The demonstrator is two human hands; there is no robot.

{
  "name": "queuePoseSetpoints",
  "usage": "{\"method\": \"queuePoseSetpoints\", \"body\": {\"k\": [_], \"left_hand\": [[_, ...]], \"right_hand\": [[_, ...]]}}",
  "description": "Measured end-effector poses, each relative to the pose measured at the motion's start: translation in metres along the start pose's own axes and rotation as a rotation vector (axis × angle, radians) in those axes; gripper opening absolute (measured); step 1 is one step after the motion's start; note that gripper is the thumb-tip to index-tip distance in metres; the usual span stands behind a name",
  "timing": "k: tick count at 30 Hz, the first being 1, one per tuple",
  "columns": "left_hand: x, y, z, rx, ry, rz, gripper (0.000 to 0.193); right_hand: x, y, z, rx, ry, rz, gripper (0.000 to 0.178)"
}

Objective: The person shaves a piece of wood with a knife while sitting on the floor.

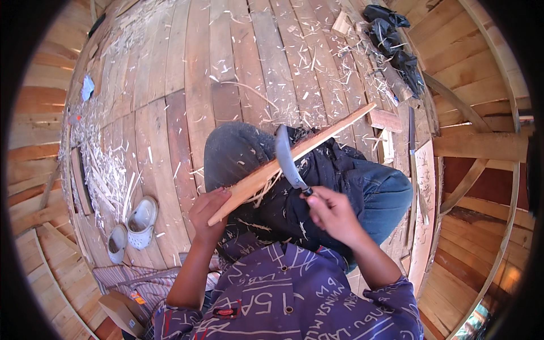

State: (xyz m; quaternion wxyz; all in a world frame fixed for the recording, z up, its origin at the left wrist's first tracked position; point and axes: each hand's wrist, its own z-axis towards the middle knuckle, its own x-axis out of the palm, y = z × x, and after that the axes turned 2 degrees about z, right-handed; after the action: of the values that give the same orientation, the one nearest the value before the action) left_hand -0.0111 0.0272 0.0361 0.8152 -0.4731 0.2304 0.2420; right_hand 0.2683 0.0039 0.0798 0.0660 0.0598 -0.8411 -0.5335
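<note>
A long, pale strip of wood (258, 178) lies slantwise over my lap, its far end up to the right. My left hand (209, 209) is closed around its near end. In my right hand (333, 212) is the dark handle of a curved knife (288, 158), shaped like a small sickle. Its broad grey blade crosses the wood near the middle and seems to touch it; the exact contact cannot be made out. Thin curled shavings (263, 192) hang below the wood beside the blade. My folded legs in jeans (379, 187) are under it, with a dark cloth across the lap.
Shavings (107, 175) are strewn over the plank floor (198, 62), thickest at the left. A pair of pale clogs (141, 221) stands there. Black plastic (394, 42) lies at the far right, a wood block (385, 120) nearer. A cardboard box (120, 314) sits at lower left.
</note>
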Motion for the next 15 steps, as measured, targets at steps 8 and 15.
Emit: {"method": "queuePoseSetpoints", "body": {"k": [8,15], "left_hand": [[-0.004,0.000,-0.008,-0.074,-0.005,-0.030,0.025],[0.000,-0.002,-0.007,-0.054,-0.069,-0.043,0.020]], "right_hand": [[-0.013,0.002,0.011,-0.318,-0.137,-0.212,0.021],[-0.007,0.013,0.006,-0.132,-0.074,-0.120,0.025]]}}
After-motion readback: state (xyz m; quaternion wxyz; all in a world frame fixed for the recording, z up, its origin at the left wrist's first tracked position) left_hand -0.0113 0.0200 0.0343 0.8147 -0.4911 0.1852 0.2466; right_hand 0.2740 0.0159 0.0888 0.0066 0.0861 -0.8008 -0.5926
